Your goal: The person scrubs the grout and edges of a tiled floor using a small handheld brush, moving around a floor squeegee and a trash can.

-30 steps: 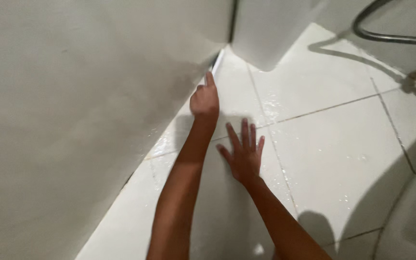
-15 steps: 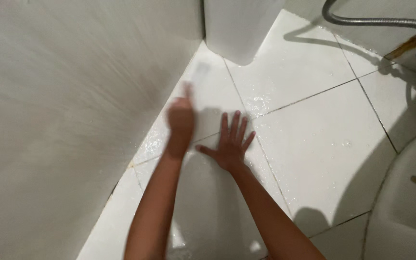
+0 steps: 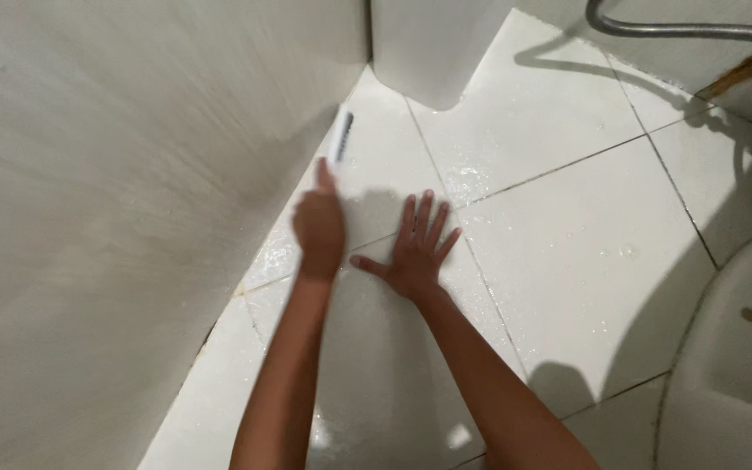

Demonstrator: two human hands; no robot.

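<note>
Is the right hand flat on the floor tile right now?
Touching. The head view shows the right hand pressed palm-down with fingers spread on the wet white floor tile, no gap visible beneath it.

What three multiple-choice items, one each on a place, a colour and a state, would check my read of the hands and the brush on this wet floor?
1. Where does the right hand rest?
A. flat on the white tiled floor
B. on the pale wall
C. on the grey metal hose

2. What colour is the small brush with dark bristles that the left hand holds?
A. red
B. white
C. green

3. How is the right hand posed?
A. a closed fist
C. pinching a cloth
B. open, fingers spread

Answers: 1 A, its palm lies on a tile beside the grout line. 2 B, the brush body shows white near the wall's foot. 3 B, all its fingers fan out on the floor.
</note>
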